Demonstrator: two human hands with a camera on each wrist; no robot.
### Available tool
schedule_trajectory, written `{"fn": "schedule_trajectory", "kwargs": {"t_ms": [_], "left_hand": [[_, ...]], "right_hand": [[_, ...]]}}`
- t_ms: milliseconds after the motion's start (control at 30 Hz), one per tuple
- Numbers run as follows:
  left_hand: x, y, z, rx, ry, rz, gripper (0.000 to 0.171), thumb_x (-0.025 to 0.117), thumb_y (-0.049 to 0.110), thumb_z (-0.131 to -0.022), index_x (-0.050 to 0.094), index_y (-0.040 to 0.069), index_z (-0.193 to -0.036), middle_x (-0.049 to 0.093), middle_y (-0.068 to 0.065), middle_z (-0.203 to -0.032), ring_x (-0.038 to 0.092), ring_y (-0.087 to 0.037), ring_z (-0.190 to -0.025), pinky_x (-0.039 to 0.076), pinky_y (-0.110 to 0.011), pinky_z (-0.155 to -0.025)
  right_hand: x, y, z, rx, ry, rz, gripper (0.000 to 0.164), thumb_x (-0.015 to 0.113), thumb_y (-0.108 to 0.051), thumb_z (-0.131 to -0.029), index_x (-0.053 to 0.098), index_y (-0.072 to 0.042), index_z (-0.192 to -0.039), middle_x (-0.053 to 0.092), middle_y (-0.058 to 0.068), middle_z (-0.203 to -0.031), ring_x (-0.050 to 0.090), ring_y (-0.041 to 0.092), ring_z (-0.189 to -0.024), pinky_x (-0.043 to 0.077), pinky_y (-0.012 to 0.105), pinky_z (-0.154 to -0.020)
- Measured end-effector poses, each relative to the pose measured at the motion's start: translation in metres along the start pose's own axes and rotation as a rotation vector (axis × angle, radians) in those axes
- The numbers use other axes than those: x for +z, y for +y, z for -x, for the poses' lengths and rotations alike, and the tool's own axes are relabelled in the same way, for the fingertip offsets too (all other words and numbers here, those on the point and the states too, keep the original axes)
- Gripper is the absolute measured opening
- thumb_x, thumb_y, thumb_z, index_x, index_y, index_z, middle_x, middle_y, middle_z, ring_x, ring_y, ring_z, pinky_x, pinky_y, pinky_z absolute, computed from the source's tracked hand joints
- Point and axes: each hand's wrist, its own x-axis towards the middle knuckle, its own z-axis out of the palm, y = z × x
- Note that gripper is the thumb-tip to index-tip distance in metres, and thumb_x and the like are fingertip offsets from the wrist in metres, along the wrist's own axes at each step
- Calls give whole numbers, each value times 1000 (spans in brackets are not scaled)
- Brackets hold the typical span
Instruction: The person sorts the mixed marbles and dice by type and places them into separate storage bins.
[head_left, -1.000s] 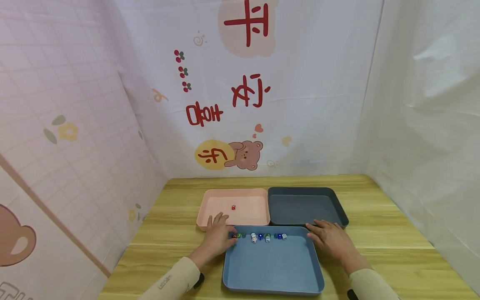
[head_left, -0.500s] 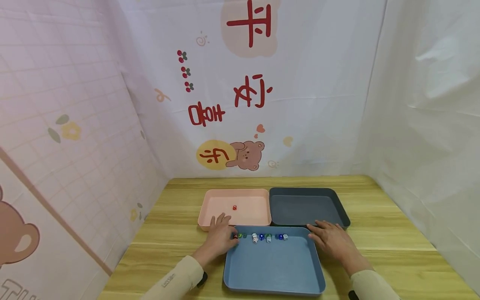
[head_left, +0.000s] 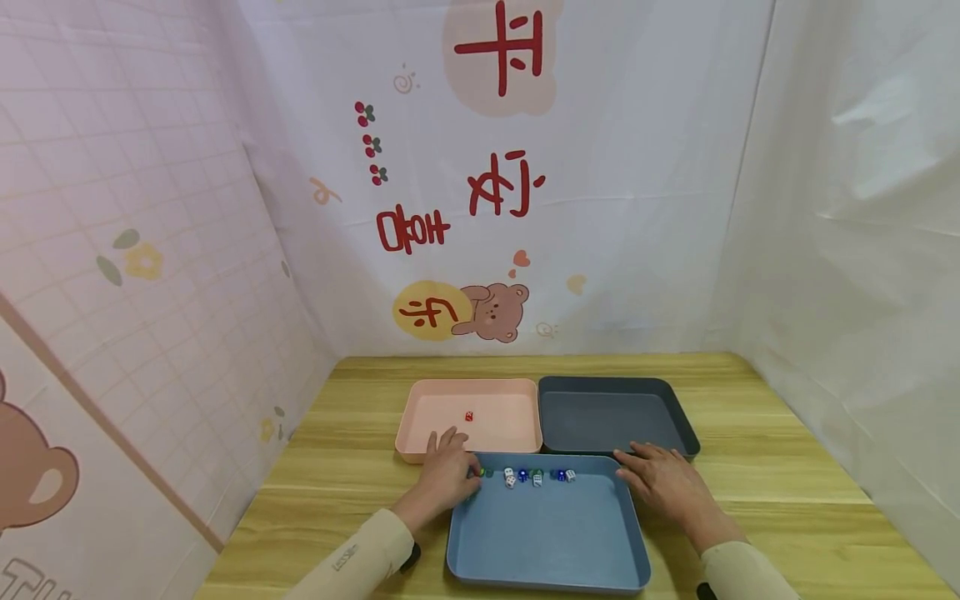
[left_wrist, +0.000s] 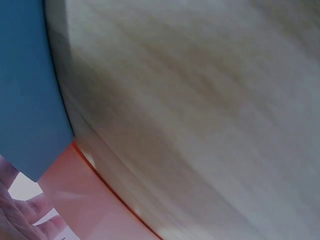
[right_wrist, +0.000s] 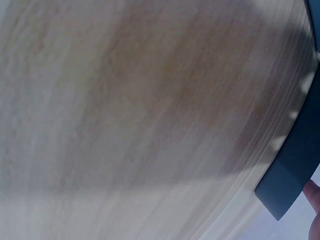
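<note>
At the back left corner of the blue tray [head_left: 551,533], my left hand [head_left: 444,479] pinches the red die between thumb and forefinger; the fingers hide it. Its other fingers spread over the front rim of the pink tray [head_left: 427,408]. Just right of the fingertips lies a green die [head_left: 491,473]. Farther along the tray's back wall are white dice [head_left: 510,481], blue dice [head_left: 561,476] and more green ones. My right hand [head_left: 663,483] rests with extended fingers at the blue tray's back right corner, by the dark tray [head_left: 618,412]. Both wrist views show mostly tabletop and tray walls.
One red die [head_left: 468,416] lies inside the pink tray. The pink and dark trays stand side by side behind the blue one on a wood-grain table [head_left: 780,500]. White printed cloth [head_left: 637,208] hangs behind and at both sides.
My left hand has shifted slightly right, and its thumb and forefinger have closed together. The red die between them is now out of sight. My right hand keeps its place.
</note>
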Motion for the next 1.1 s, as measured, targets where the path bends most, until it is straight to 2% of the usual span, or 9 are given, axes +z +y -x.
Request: {"fn": "schedule_trajectory", "kwargs": {"t_ms": [233, 467, 1100], "left_hand": [[0, -3, 2, -18, -8, -8, 14, 75, 34, -69, 71, 20, -70, 51, -15, -120, 31, -39, -124, 14, -64, -96], [1, -4, 3, -19, -18, -28, 12, 75, 32, -70, 68, 22, -66, 51, -14, -120, 30, -38, -124, 14, -64, -97], [1, -4, 0, -34, -30, 26, 13, 75, 33, -71, 67, 24, -65, 52, -13, -118, 32, -35, -123, 12, -63, -98]], "right_hand": [[2, 1, 0, -12, -4, 7, 42, 49, -45, -90, 58, -22, -123, 53, 12, -124, 46, 36, -114, 31, 62, -88], [3, 2, -1, -17, 1, 17, 41, 51, -44, -89, 59, -22, -123, 54, 12, -124, 47, 35, -114, 32, 62, -88], [0, 0, 0, 3, -19, 3, 41, 49, -44, -90, 58, -22, -124, 52, 11, -126, 45, 34, -116, 30, 61, -90]]}}
